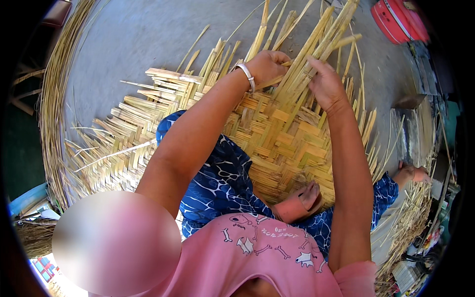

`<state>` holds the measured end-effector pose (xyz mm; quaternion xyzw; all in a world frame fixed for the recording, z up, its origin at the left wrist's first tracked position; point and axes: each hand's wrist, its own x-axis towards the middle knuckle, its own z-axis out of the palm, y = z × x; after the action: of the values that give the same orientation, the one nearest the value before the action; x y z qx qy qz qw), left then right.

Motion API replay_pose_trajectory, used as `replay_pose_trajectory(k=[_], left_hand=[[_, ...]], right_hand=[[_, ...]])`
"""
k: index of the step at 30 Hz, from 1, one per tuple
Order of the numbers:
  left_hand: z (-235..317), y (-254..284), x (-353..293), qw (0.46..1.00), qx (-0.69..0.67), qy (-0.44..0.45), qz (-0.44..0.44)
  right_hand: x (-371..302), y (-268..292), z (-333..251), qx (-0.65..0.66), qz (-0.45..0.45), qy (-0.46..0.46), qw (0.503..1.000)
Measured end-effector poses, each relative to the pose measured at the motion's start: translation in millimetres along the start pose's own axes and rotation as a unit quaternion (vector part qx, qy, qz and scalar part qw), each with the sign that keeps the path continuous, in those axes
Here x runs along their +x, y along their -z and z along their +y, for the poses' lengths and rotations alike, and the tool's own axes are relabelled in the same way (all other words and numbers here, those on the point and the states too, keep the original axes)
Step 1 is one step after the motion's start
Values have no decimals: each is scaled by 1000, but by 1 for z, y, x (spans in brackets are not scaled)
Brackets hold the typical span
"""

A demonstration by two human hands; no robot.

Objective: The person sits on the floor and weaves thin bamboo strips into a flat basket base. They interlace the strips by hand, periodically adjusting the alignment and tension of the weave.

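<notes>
A mat of flat, straw-coloured plant strips, woven in a crossing pattern, lies under and in front of my legs. Loose strip ends stick out along its far edges. My left hand, with a silver bangle at the wrist, is closed at the mat's far side, its fingers pinching a strip. Close to its right, my right hand grips a raised bundle of long strips, thumb and fingers against them. Part of what the fingers hold is hidden behind the hands.
A long bundle of thin stalks curves along the left. At the far right stands a red container. More loose straw and clutter lie on the right. My sandalled foot rests on the mat. A blurred round patch covers the lower left.
</notes>
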<state>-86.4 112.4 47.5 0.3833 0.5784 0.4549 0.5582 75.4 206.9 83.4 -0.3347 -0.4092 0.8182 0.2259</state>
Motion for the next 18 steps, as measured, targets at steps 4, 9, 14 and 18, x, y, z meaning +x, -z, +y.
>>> replay_pose_trajectory(k=[4, 9, 14, 18], left_hand=[[-8, 5, 0, 994, 97, -51, 3], [28, 11, -20, 954, 297, 14, 25], [33, 14, -32, 858, 513, -21, 22], [35, 6, -37, 803, 594, 38, 3]], right_hand=[[0, 10, -14, 91, 37, 80, 992], [-26, 46, 6, 18, 171, 117, 978], [-81, 79, 56, 80, 276, 110, 952], [-109, 69, 88, 85, 272, 80, 955]])
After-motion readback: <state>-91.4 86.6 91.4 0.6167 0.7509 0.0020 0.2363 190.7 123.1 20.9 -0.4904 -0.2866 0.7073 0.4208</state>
